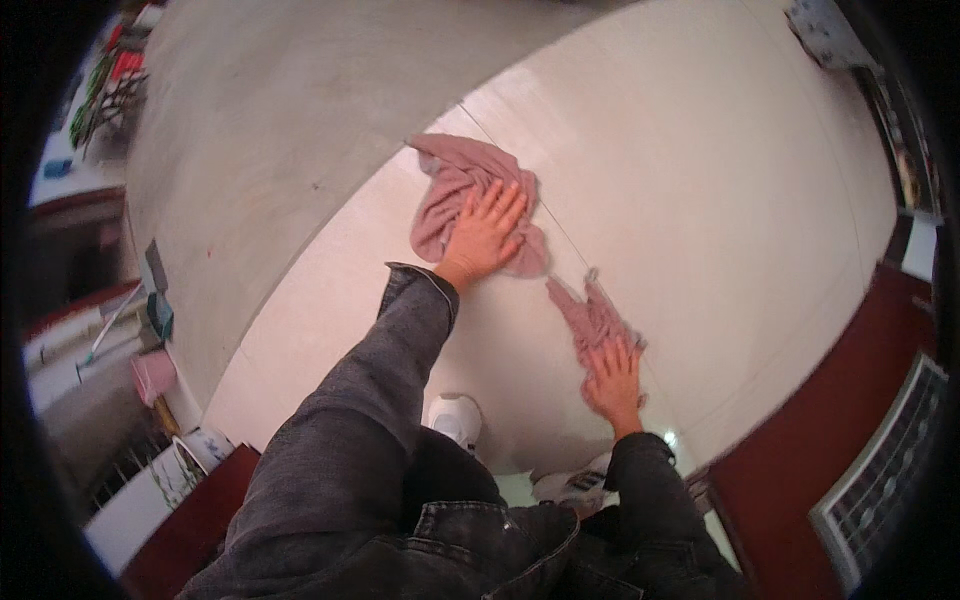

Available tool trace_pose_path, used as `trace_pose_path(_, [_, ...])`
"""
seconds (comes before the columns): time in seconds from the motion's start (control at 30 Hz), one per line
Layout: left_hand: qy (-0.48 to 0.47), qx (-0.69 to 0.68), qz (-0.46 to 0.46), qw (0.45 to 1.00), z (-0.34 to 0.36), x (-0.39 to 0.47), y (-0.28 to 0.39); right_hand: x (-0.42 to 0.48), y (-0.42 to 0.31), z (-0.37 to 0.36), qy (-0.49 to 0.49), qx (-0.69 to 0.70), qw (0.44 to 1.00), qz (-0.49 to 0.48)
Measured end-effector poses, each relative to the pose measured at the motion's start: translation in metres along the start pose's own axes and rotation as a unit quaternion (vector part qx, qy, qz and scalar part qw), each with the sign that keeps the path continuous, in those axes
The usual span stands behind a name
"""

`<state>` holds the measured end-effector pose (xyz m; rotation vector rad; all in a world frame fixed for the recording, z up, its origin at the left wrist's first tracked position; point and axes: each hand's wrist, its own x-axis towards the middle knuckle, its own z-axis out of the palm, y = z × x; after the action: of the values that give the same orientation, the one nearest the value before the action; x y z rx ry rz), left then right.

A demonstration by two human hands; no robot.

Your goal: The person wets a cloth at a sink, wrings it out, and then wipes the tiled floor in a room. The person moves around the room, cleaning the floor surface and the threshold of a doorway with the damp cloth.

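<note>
My left hand [486, 232] lies flat, fingers spread, on a larger crumpled pink cloth [480, 161]. That cloth rests on pale floor tiles [675, 187], one corner reaching the border with a grey floor. Closer to my body, my right hand [615, 379] is on a smaller bunched pink cloth [596, 319]. Its fingers are stretched out and slightly apart, and the palm hides part of the fabric. A thin joint between tiles runs past both cloths. Below my left forearm a white shoe [454, 418] stands on the tiles.
Grey floor [285, 135] stretches beyond the tiles. At left are a pink bucket [154, 375], a dustpan [160, 316] and a potted plant [176, 469]. A dark red panel [795, 420] with a metal grille [889, 480] borders the right. Patterned fabric [829, 34] appears at upper right.
</note>
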<state>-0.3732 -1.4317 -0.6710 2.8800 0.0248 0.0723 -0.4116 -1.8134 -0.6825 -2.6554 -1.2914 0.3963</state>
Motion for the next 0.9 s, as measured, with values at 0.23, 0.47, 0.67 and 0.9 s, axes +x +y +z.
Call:
trace_pose_path(0.23, [-0.011,0.021,0.02,1.0,0.004,0.004,0.0,-0.024,0.013,-0.022,0.076,0.031,0.98,0.182])
trace_pose_path(0.47, [-0.009,0.077,0.025,0.997,0.008,0.003,-0.001,0.003,0.025,-0.106,0.255,0.198,0.903,0.282])
trace_pose_path(0.67, [-0.026,0.076,0.027,0.996,0.007,0.004,0.002,-0.013,0.057,-0.149,0.36,0.204,0.865,0.284])
trace_pose_path(0.9, [-0.046,0.091,0.026,0.994,0.003,0.007,0.003,-0.02,0.105,-0.103,0.174,0.114,0.91,0.359])
